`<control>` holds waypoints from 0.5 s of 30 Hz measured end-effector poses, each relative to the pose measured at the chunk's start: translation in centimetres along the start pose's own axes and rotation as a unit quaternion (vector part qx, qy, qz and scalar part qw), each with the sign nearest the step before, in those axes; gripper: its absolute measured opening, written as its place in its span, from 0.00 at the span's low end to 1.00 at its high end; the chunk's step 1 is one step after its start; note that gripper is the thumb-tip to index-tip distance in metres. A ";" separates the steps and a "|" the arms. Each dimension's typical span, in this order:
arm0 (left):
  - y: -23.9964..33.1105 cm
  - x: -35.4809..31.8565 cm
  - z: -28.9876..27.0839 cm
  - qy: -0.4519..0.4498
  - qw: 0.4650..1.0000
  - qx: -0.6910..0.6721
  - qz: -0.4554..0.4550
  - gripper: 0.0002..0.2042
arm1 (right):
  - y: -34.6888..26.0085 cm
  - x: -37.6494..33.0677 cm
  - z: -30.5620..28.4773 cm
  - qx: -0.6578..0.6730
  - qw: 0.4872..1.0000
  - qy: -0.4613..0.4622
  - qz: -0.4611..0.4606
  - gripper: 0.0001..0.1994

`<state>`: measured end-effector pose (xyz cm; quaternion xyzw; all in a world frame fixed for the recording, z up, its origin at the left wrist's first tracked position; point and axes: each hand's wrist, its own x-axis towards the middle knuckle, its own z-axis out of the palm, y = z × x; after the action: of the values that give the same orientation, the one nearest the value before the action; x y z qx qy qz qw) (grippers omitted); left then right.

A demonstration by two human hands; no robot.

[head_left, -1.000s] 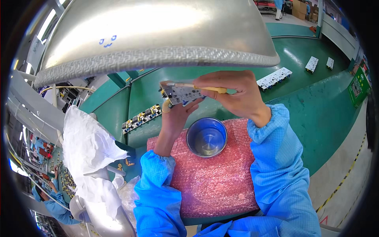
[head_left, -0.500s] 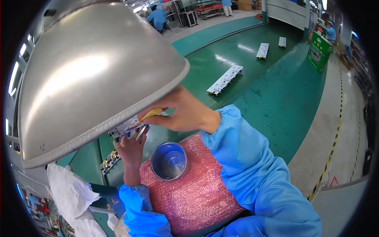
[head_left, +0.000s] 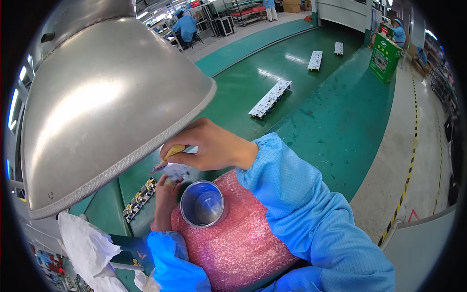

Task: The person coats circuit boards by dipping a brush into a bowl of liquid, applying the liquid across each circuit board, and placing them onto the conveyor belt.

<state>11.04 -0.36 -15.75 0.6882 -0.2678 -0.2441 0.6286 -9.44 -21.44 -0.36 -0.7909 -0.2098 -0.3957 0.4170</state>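
Observation:
My right hand [head_left: 209, 146] is closed round the yellowish handle of a small flat brush [head_left: 173, 152], just below the rim of a big metal hood [head_left: 107, 102]. The brush's end points down and left, over a whitish circuit board [head_left: 177, 171] smeared by motion. My left hand [head_left: 167, 200] grips that board from below, its fingertips at the edge. Beside the left hand stands a metal cup [head_left: 183, 207] with what looks like a little clear liquid inside. Pink bubble wrap [head_left: 238, 233] lies under the cup.
Another board with yellow and black parts [head_left: 140, 199] lies left of my left hand. White boards [head_left: 271, 99] stand in a line along the green surface [head_left: 331, 121]. White crumpled sheeting [head_left: 87, 243] hangs at lower left. A green box [head_left: 385, 58] and co-workers [head_left: 186, 28] are farther off.
The circuit board has come down and turned, showing more clearly from under the hood. My right hand with the brush has moved slightly left and down. The whole view has shifted a little.

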 end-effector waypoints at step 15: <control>0.1 -1.3 -9.3 0.248 0.751 0.608 -0.069 0.20 | 0.6 -0.4 0.1 -0.005 1.000 -0.013 0.002 0.06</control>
<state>16.40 7.35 -14.84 0.9780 -0.1461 0.1071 0.1039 -9.21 -21.76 -1.00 -0.7984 -0.2114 -0.3859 0.4110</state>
